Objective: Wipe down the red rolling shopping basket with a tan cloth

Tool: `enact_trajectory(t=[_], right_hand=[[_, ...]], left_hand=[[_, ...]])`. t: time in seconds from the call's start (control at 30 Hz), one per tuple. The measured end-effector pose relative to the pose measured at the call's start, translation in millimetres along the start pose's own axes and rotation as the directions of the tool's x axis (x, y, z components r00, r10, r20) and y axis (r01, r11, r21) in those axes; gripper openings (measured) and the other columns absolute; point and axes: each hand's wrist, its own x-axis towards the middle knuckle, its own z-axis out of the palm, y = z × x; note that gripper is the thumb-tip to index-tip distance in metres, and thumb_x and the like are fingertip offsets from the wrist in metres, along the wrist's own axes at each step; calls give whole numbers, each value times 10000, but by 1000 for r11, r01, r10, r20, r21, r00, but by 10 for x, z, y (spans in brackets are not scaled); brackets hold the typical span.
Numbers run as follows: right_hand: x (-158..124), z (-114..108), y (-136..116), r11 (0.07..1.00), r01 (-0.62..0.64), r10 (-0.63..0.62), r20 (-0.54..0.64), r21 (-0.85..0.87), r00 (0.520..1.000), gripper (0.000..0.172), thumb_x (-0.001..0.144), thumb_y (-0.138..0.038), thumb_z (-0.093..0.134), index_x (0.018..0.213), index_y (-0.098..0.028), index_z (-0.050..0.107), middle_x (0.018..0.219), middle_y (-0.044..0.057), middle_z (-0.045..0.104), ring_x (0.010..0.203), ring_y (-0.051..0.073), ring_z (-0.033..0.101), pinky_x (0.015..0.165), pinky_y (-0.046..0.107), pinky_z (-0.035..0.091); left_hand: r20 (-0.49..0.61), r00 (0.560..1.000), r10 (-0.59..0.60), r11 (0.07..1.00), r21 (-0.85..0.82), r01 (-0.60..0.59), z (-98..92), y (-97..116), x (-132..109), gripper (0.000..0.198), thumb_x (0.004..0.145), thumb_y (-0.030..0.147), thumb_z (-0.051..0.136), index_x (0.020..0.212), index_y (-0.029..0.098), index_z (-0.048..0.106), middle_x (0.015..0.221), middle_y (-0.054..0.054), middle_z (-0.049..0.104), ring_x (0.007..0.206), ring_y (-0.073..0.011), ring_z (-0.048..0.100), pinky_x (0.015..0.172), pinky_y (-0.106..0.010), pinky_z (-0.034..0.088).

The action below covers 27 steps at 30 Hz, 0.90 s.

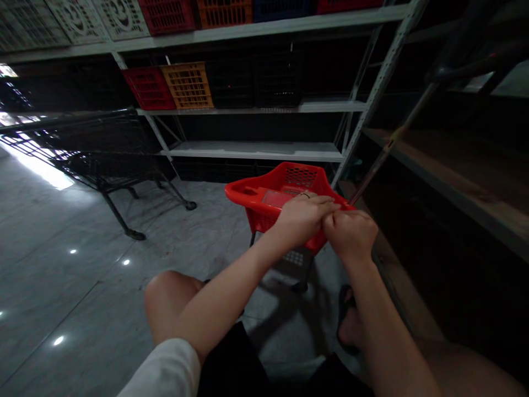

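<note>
A small red plastic shopping cart (256,201) stands on the floor between my legs and the shelving, with dark metal legs below its basket. My left hand (305,216) lies over the cart's near right edge, fingers bent over it, a thin ring on one finger. Right beside it, my right hand (351,231) is closed around the same edge, its thumb side touching my left fingers. The part of the rim under both hands is hidden.
A dark wire shopping trolley (111,154) stands on the left. Ahead rises a white metal shelf rack (256,148) holding a red crate (151,88), a yellow crate (188,85) and dark ones. Wooden shelving (463,176) and a slanted pole (378,160) flank the right.
</note>
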Motion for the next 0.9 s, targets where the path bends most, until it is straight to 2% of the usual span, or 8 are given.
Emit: enact_trajectory(t=[0.13, 0.2, 0.33, 0.4, 0.5, 0.67, 0.77, 0.9], right_hand=[[-15, 44, 74, 1000, -5, 4, -62, -28, 998, 452, 913, -282, 445, 626, -158, 771, 613, 124, 725, 576, 211, 608, 642, 327, 366], [-23, 69, 103, 1000, 10, -10, -87, -8, 996, 439, 900, -285, 452, 603, -164, 752, 618, 120, 726, 579, 208, 607, 648, 325, 370], [-35, 98, 131, 999, 43, -41, -114, 14, 993, 432, 896, -282, 452, 592, -174, 739, 605, 107, 720, 577, 201, 603, 660, 319, 386], [-37, 102, 134, 1000, 26, -25, -116, 1, 993, 429, 894, -275, 448, 602, -175, 746, 604, 106, 720, 574, 201, 597, 657, 319, 384], [-38, 108, 149, 999, -16, 12, -107, -38, 994, 424, 890, -268, 450, 616, -166, 757, 615, 117, 722, 582, 208, 598, 649, 323, 380], [-53, 99, 266, 999, 20, -23, -91, -36, 996, 427, 905, -264, 445, 599, -171, 728, 624, 123, 721, 613, 216, 619, 682, 329, 414], [-66, 84, 377, 998, 67, -67, -100, -8, 993, 451, 925, -277, 429, 557, -191, 674, 608, 105, 715, 614, 212, 629, 687, 323, 429], [-74, 102, 561, 990, 140, -135, -115, 34, 984, 465, 930, -296, 436, 516, -208, 629, 610, 92, 727, 625, 216, 657, 679, 321, 448]], left_hand=[[-56, 998, 27, 1000, 10, -26, -246, -430, -396, 490, 997, 63, 502, 1412, 265, 668, 1500, -37, 650, 1378, -201, 605, 1168, -369, 500], [-133, 987, -95, 995, 31, 99, -416, -749, -701, 538, 973, 29, 488, 1420, 272, 663, 1504, -40, 646, 1394, -204, 592, 1185, -390, 487], [-317, 884, -345, 925, 45, 377, -574, -1151, -1097, 600, 896, -51, 429, 1324, 243, 730, 1452, -57, 681, 1368, -222, 610, 1184, -441, 489], [-359, 864, -353, 922, 24, 387, -488, -1071, -1088, 605, 888, -56, 419, 1308, 240, 738, 1429, -53, 697, 1355, -219, 618, 1208, -453, 468], [-378, 881, -285, 950, 7, 311, -196, -617, -868, 574, 921, -19, 442, 1356, 247, 705, 1443, -46, 689, 1408, -227, 575, 1259, -472, 418], [-279, 960, -28, 998, 53, 45, 209, 139, -445, 496, 985, 69, 477, 1449, 169, 622, 1500, -74, 647, 1465, -251, 524, 1277, -442, 408], [-238, 970, 47, 993, 114, -20, 158, 113, -446, 445, 1026, 106, 462, 1434, 164, 630, 1496, -78, 649, 1443, -241, 549, 1250, -418, 445], [-282, 959, -41, 976, 196, 100, -171, -442, -850, 474, 1021, 91, 470, 1455, 215, 614, 1493, -89, 649, 1371, -235, 607, 1187, -438, 504]])
